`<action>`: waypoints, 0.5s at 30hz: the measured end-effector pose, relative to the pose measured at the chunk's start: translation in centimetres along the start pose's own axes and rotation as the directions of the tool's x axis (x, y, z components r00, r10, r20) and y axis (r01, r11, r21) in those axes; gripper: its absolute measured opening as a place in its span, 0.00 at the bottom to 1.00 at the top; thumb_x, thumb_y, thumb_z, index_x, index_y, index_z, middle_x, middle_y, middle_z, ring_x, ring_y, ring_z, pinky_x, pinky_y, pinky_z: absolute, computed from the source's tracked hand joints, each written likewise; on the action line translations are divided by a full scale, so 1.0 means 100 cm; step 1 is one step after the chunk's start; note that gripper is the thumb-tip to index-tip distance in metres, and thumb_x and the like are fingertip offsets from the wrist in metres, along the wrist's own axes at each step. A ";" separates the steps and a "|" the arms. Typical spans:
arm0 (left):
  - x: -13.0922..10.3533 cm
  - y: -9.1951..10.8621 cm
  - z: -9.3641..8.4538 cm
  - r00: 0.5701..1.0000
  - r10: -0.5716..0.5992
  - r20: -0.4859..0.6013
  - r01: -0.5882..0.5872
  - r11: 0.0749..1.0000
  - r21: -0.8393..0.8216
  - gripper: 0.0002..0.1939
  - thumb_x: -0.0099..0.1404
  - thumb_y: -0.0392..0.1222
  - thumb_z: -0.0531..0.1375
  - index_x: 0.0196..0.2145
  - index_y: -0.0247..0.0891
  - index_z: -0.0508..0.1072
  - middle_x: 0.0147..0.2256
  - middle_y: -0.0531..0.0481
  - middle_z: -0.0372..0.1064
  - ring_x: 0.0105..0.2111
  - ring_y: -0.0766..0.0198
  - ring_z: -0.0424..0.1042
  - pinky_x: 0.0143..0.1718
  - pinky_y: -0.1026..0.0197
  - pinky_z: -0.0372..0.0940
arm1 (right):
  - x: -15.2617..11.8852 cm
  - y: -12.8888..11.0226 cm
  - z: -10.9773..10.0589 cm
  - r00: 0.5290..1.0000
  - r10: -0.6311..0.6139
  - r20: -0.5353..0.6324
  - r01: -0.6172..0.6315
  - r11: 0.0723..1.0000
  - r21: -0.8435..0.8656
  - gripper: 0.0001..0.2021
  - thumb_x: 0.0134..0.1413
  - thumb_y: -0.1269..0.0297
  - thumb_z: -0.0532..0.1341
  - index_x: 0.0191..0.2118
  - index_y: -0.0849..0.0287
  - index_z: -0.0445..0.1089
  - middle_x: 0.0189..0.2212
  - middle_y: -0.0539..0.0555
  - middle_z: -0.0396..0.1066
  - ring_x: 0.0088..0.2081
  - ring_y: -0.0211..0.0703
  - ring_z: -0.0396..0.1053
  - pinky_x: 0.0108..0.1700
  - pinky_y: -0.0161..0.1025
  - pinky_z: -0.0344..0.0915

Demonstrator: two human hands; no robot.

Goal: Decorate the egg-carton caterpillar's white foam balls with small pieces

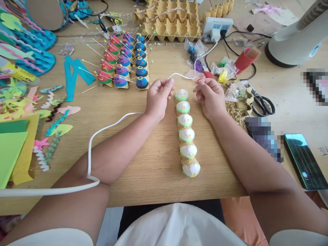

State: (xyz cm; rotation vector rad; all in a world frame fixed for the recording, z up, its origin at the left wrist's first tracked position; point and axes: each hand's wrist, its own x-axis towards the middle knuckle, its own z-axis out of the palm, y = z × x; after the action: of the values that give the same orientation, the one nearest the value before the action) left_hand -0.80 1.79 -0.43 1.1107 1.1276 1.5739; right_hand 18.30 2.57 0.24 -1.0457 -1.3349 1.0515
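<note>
A single row of egg-carton bumps [185, 120] runs front to back on the table between my forearms, each with a white top, a green rim and small yellow marks. My left hand [159, 97] is closed in a pinch left of the row's far end; a white cable [178, 74] passes by its fingertips, and I cannot tell if they grip it. My right hand [211, 95], closed in a pinch too, is right of the far end. A trace of red shows at its fingertips, too small to name. Behind it lies a clear plastic bag [194, 74].
Painted egg-carton rows [123, 70] with pins stand back left, near egg trays [171, 20]. A power strip [217, 25], red cup [246, 59], scissors [263, 104] and phone [304, 160] are at right. Coloured paper [12, 147] and paper cutouts lie left. The cable crosses my left arm.
</note>
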 end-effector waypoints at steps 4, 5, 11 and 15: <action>-0.002 0.000 0.001 0.998 0.049 0.044 -0.049 0.999 -0.004 0.14 0.73 0.55 0.68 0.36 0.42 0.78 0.32 0.53 0.77 0.30 0.70 0.73 0.33 0.63 0.67 | -0.001 -0.001 0.003 1.000 0.015 0.004 -0.015 1.000 -0.025 0.22 0.65 0.36 0.64 0.38 0.51 0.69 0.29 0.49 0.72 0.26 0.35 0.63 0.25 0.35 0.57; -0.003 0.000 0.001 0.994 0.090 0.065 -0.090 0.996 0.003 0.13 0.72 0.53 0.69 0.36 0.42 0.78 0.33 0.54 0.77 0.32 0.70 0.74 0.35 0.62 0.68 | -0.002 -0.002 0.004 1.000 0.013 0.006 -0.013 0.999 -0.034 0.22 0.65 0.36 0.64 0.37 0.52 0.69 0.29 0.49 0.72 0.26 0.36 0.63 0.26 0.35 0.58; -0.014 0.009 -0.003 0.916 0.327 0.231 -0.376 0.901 0.217 0.07 0.68 0.49 0.73 0.39 0.46 0.84 0.37 0.54 0.80 0.35 0.67 0.73 0.40 0.58 0.69 | -0.012 -0.017 0.008 0.993 -0.043 0.112 0.050 0.997 -0.058 0.27 0.56 0.31 0.68 0.34 0.53 0.71 0.30 0.51 0.72 0.33 0.39 0.68 0.31 0.37 0.65; -0.020 0.021 -0.002 0.900 0.349 0.262 -0.417 0.865 0.280 0.05 0.68 0.48 0.72 0.40 0.48 0.86 0.39 0.51 0.78 0.39 0.63 0.76 0.44 0.59 0.72 | -0.016 -0.026 0.009 0.983 -0.020 0.180 0.028 0.999 -0.043 0.29 0.51 0.29 0.70 0.31 0.54 0.74 0.28 0.50 0.71 0.33 0.39 0.69 0.31 0.37 0.64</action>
State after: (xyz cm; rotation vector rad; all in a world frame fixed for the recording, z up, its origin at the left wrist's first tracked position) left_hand -0.91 -0.54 1.21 1.7741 1.1000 1.5509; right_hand 17.39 0.47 2.40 -0.9832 -1.5187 1.1228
